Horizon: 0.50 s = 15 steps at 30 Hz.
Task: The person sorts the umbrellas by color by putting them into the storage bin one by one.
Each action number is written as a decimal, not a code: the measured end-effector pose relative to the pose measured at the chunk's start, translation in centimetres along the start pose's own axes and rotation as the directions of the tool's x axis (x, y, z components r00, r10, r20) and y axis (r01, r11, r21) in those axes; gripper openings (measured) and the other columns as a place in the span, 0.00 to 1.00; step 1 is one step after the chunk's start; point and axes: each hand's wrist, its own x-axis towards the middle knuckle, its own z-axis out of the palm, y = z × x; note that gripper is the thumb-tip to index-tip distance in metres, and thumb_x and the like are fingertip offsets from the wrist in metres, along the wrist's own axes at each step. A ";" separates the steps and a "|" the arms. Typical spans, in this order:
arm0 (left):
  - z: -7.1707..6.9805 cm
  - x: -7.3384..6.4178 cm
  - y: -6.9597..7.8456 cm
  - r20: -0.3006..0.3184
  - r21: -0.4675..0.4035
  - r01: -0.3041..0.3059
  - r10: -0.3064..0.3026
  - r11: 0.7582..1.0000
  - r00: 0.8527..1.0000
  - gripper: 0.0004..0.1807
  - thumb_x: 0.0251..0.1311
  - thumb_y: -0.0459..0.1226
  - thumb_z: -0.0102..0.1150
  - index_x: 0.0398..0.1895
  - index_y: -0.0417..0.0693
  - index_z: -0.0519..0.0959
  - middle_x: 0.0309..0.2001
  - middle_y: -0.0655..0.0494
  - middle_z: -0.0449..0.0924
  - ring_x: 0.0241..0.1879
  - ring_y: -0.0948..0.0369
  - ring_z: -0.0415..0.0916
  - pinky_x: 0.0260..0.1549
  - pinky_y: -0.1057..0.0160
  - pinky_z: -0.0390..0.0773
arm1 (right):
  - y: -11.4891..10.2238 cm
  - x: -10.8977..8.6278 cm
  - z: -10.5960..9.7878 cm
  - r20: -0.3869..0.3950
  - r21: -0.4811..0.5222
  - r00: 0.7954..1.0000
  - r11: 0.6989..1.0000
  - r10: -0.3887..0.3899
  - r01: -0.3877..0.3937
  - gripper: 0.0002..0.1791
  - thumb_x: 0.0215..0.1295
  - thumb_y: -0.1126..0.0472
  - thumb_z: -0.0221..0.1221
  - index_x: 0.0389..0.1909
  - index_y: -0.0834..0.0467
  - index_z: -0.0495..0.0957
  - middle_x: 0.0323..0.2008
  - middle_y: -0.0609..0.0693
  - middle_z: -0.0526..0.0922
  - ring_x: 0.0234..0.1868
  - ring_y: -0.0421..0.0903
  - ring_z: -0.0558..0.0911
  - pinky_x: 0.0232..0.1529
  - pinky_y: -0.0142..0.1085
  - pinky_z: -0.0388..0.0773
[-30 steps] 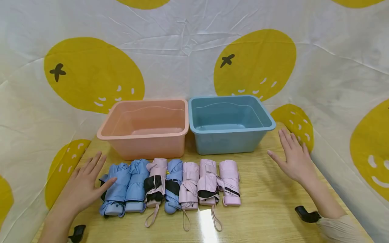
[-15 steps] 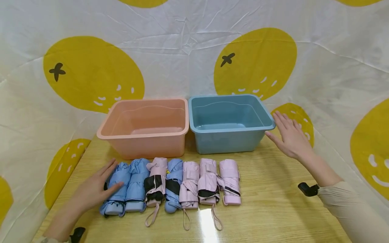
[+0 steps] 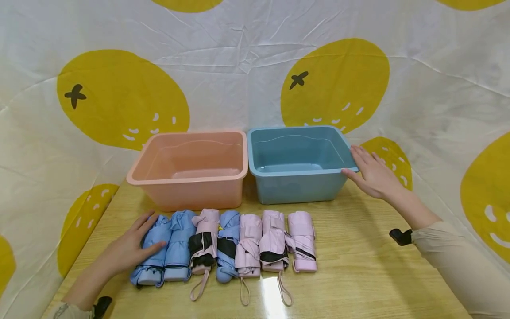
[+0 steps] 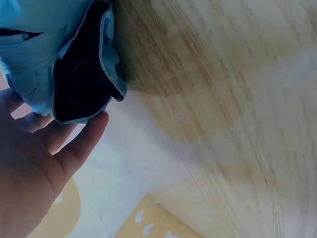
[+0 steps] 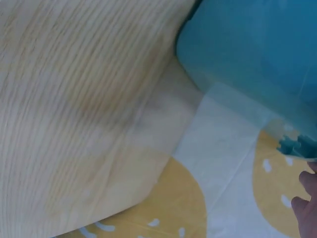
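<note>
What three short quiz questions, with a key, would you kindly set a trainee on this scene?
1. How many folded umbrellas lie in the row?
2. Which is the left hand nearest to?
A. The pink tub
B. The blue umbrella at the row's left end
C. The pink umbrella at the row's right end
3. True or false: the right hand is at the rim of the blue tub.
Key: 1. Seven; 2. B; 3. True.

Smooth plastic tubs (image 3: pixel 193 196); creased cloth umbrellas (image 3: pixel 180 241); glossy wood-grain table (image 3: pixel 350 274)
</note>
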 end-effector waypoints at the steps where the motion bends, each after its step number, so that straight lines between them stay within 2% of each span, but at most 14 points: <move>1: 0.1 0.1 0.0 -0.001 -0.015 -0.002 0.002 1.000 1.000 0.54 0.65 0.64 0.62 0.81 0.37 0.57 0.78 0.31 0.52 0.66 0.25 0.65 0.49 0.24 0.74 | 0.0 0.0 0.0 0.004 0.003 1.000 1.000 0.000 0.000 0.47 0.81 0.37 0.45 0.83 0.64 0.41 0.83 0.64 0.43 0.82 0.65 0.45 0.78 0.62 0.38; 8: 0.2 0.4 -0.1 -0.035 -0.134 -0.021 0.017 0.991 0.999 0.53 0.62 0.57 0.70 0.78 0.33 0.60 0.73 0.29 0.57 0.66 0.26 0.64 0.56 0.23 0.69 | 0.1 0.1 0.0 0.018 0.045 1.000 0.999 -0.022 0.021 0.46 0.82 0.38 0.43 0.83 0.66 0.40 0.82 0.66 0.43 0.82 0.66 0.46 0.79 0.62 0.39; 15: 0.3 0.7 0.0 -0.063 -0.210 -0.020 0.007 0.977 0.998 0.49 0.59 0.51 0.75 0.74 0.31 0.63 0.69 0.27 0.59 0.63 0.28 0.65 0.56 0.23 0.68 | 0.2 0.4 0.1 0.030 0.060 0.999 0.998 -0.018 0.016 0.47 0.82 0.38 0.43 0.83 0.66 0.39 0.83 0.66 0.41 0.82 0.65 0.45 0.79 0.61 0.39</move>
